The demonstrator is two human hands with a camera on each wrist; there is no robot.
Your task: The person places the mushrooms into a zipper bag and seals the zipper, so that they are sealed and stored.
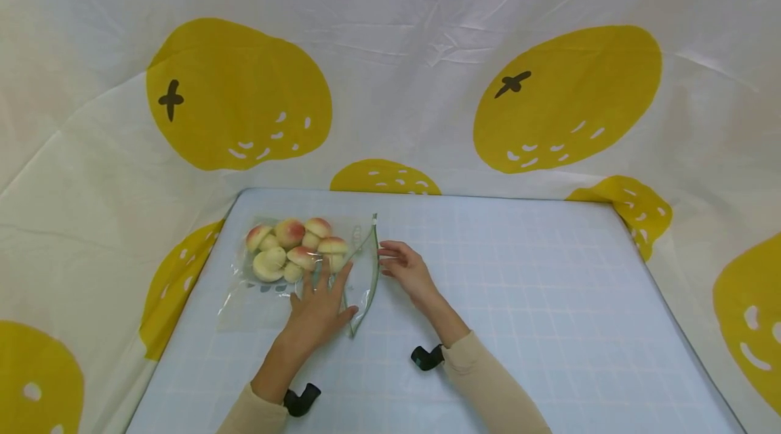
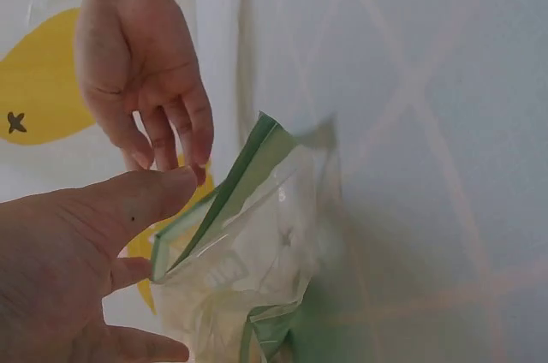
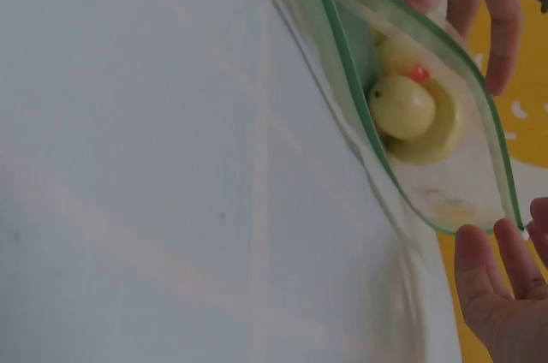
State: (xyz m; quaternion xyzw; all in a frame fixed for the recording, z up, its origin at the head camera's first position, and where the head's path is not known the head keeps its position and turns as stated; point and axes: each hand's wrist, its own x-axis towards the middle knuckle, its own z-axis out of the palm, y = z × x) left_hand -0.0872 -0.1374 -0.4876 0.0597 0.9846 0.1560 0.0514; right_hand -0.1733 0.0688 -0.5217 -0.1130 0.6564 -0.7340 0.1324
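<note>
A clear zip bag (image 1: pixel 364 278) with a green seal strip lies at the table's left side, its mouth gaping toward the right. Inside are several mushroom-shaped pieces (image 1: pixel 289 233), cream with reddish caps. Through the mouth, the right wrist view shows a round yellow piece (image 3: pixel 402 108) with a dark eye dot and a small red part. My left hand (image 1: pixel 317 315) spreads its fingers over the bag near the opening, thumb by the green edge. My right hand (image 1: pixel 409 274) is beside the mouth, fingers extended and relaxed, fingertips right at the green rim, gripping nothing.
The table (image 1: pixel 537 298) has a pale checked cover. Behind it hangs a white cloth (image 1: pixel 390 95) printed with large yellow fruit. Dark wrist devices (image 1: pixel 427 357) are worn at both sleeves.
</note>
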